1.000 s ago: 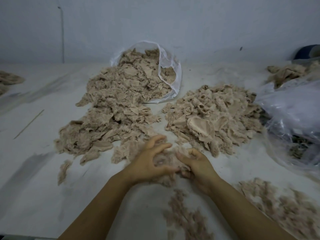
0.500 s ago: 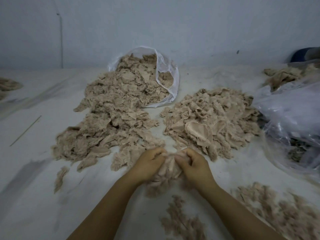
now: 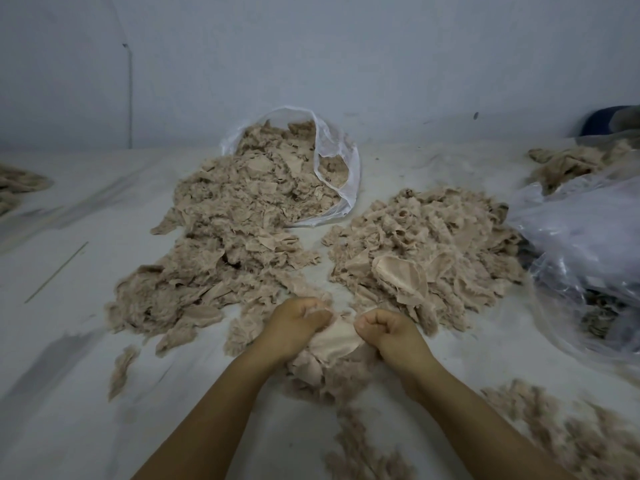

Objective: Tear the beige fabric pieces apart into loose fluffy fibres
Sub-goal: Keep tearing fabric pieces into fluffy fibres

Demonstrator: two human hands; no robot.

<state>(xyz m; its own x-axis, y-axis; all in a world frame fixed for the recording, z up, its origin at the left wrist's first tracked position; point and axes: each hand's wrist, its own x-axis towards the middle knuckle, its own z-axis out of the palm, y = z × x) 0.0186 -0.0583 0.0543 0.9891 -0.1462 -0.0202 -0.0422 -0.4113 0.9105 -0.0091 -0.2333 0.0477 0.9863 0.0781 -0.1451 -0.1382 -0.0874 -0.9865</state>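
Observation:
A beige fabric piece (image 3: pixel 337 339) is stretched between both hands just above the white floor. My left hand (image 3: pixel 294 323) grips its left edge with curled fingers, and my right hand (image 3: pixel 388 329) grips its right edge in a fist. Fluffy fibres (image 3: pixel 329 379) hang from the piece below my wrists. A big heap of beige fabric pieces (image 3: pixel 225 258) spreads out ahead on the left. A second heap (image 3: pixel 426 254) lies ahead on the right.
An open white plastic bag (image 3: pixel 336 157) full of fabric lies at the back centre. A clear plastic bag (image 3: pixel 585 244) sits at the right. Loose fibres (image 3: pixel 568 431) lie near right, more (image 3: pixel 360 455) between my forearms. A thin stick (image 3: pixel 57 271) lies at left.
My hands closed on the fabric piece, lifted it slightly and pulled apart, stretching it flat between them. A second ago my left fingers were spread over the clump.

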